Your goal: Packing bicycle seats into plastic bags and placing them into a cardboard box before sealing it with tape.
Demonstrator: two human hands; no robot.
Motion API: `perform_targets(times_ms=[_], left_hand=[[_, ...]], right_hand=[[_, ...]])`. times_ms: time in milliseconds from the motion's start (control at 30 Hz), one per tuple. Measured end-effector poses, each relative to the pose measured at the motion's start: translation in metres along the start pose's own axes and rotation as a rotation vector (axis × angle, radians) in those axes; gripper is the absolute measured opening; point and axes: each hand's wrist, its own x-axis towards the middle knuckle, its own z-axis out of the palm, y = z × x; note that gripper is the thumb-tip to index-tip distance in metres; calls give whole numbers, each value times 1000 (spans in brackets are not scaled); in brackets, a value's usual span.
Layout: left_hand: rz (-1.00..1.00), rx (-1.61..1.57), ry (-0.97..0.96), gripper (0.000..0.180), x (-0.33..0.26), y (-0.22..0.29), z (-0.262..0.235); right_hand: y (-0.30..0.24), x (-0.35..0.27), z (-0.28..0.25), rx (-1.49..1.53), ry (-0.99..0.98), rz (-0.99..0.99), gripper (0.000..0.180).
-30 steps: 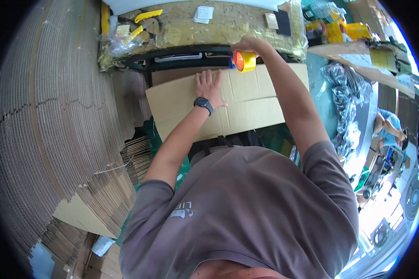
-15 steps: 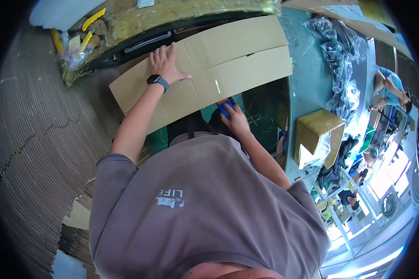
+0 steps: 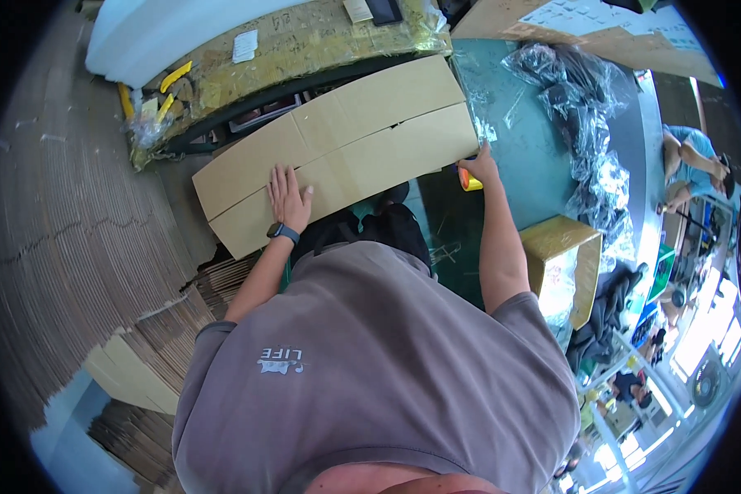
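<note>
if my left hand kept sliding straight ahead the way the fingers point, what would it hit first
The left hand lies flat on the cardboard box, fingers pointing across it. Going straight on, it would cross the centre flap seam, then probably meet the dark bench edge beyond the box, though depth there is unclear.

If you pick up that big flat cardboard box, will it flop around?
Probably it bends a bit: the cardboard box is wide, thin and creased at its flaps. It looks light for its size. The left hand lies flat on it, likely steadying it from sliding.
</note>
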Motion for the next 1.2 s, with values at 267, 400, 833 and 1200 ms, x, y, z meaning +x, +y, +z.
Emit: perform_targets(times_ms=[267, 400, 833, 1200], left_hand=[[-413, -203, 197, 94, -51, -15, 26], [-503, -405, 236, 87, -48, -33, 14], [-168, -1637, 228, 64, -119, -20, -252], [-703, -2096, 747, 44, -66, -377, -146]], right_hand=[[-11, -86, 2, 289, -196, -119, 92], [-11, -135, -5, -333, -479, -292, 88], [-472, -300, -44, 348, -389, -1315, 60], [-618, -253, 174, -96, -438, -1417, 56]])
